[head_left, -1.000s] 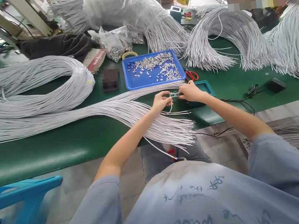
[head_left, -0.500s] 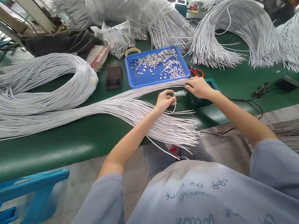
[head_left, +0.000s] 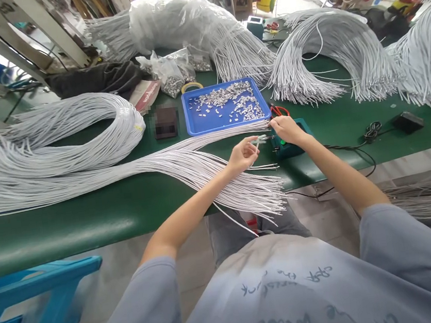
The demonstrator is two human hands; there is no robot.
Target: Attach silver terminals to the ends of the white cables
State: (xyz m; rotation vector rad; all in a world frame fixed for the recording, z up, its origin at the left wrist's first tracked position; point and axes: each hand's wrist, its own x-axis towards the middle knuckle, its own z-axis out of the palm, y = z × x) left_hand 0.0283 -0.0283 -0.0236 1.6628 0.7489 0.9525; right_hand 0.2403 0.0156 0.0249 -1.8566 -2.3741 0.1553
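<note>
My left hand [head_left: 243, 156] is closed on a white cable, which shows at its fingertips beside a small pale green, clip-like piece [head_left: 261, 139] facing the teal box. My right hand [head_left: 286, 129] rests over the far left corner of this teal box [head_left: 302, 147], where a green light glows. Its fingers are curled together at the ends of the far strand of white cables [head_left: 228, 132]; what they pinch is hidden. Under my left forearm, the loose near bundle of white cables [head_left: 242, 192] fans out to the table's edge.
Behind my hands, a blue tray [head_left: 205, 125] carries many small metal parts, with red-handled scissors [head_left: 280, 110] at its right. Coiled cable bundles [head_left: 120, 146] lie left and back right. A black adapter [head_left: 408, 122] and its cord lie right. A blue stool [head_left: 59, 293] stands below left.
My right hand's fingers have drawn together and curled, and the box's green light now shows. My left hand has turned slightly, with the pale piece angled differently. The whole view has shifted a little.
</note>
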